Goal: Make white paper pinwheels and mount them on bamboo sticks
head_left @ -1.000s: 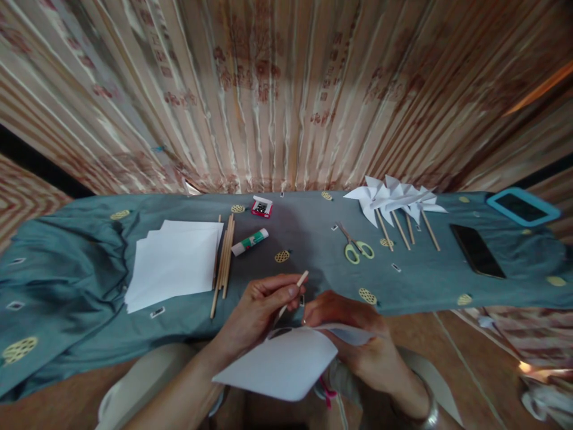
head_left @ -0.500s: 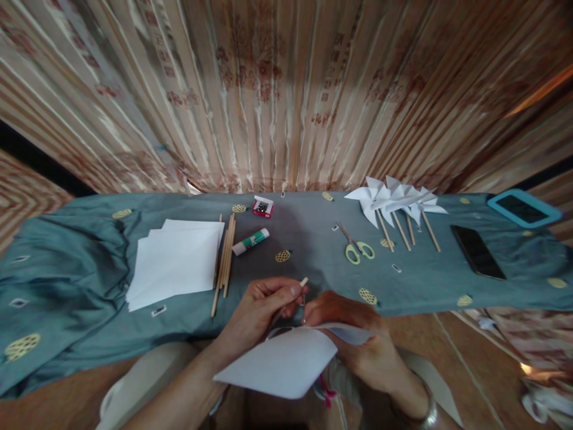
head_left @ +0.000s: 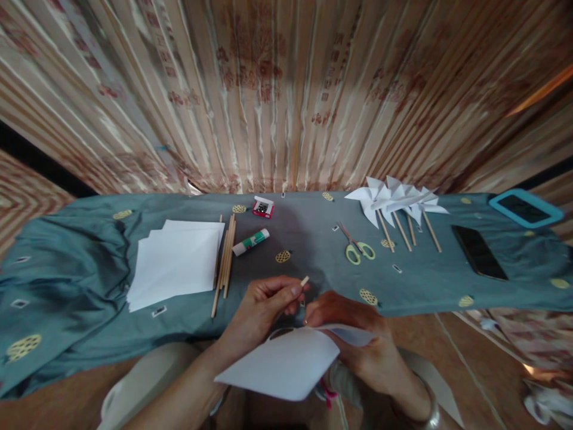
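Observation:
My left hand (head_left: 262, 307) pinches a short wooden stick (head_left: 305, 280), whose pale end pokes out past the thumb. Just to its right, my right hand (head_left: 351, 319) is closed on a white paper (head_left: 284, 364) that is bent into curved flaps and hangs over my lap. A tiny shiny spot shows at the right fingertips, too small to name. Both hands are close together above the table's near edge. Most of the stick is hidden by the left fingers and the paper.
On the green cloth (head_left: 308, 227) lie white paper sheets (head_left: 174, 263), wooden sticks (head_left: 227, 257), a glue stick (head_left: 251, 242) and a small red box (head_left: 263, 207). Further right are scissors (head_left: 354, 245), several paper pinwheels (head_left: 396, 200), a phone (head_left: 478, 252) and a blue-framed device (head_left: 526, 208).
Almost nothing differs. The paper and both hands have shifted very slightly to the right, with the same hold on the stick and paper.

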